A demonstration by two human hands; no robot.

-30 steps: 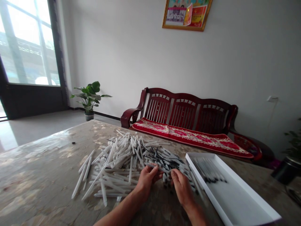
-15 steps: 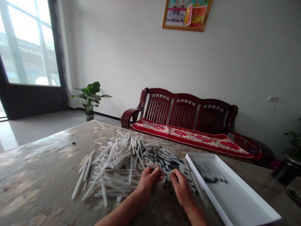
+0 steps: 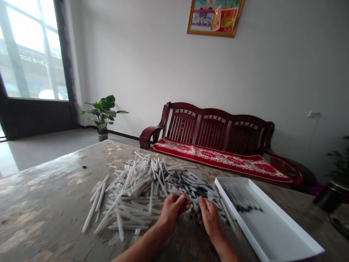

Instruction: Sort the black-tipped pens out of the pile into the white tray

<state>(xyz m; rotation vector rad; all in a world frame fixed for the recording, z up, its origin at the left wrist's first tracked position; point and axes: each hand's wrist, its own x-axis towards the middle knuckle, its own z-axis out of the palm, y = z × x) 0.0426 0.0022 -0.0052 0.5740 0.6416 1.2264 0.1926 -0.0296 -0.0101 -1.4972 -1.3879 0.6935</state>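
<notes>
A loose heap of white plastic tubes [image 3: 139,193] lies on the table, many of them crossing each other, and its right part shows black-tipped tubes [image 3: 193,189]. My left hand [image 3: 171,213] sits at the heap's near edge, its fingers curled around a white tube [image 3: 178,195]. Close beside it, my right hand [image 3: 209,220] presses in among the black-tipped tubes. Its fingers hide whatever they touch, so I cannot tell if it holds anything.
A shallow white box [image 3: 272,225] stands just right of the heap, holding a neat row of black-tipped tubes [image 3: 241,196]. The heap rests on a mottled stone-like table [image 3: 40,196]. Beyond the table stands a dark wooden bench [image 3: 212,127] with a red cushion.
My hands stay at the heap's near edge, with only small shifts of the fingers. The whole view has tilted slightly. The heap and the box's contents look the same.
</notes>
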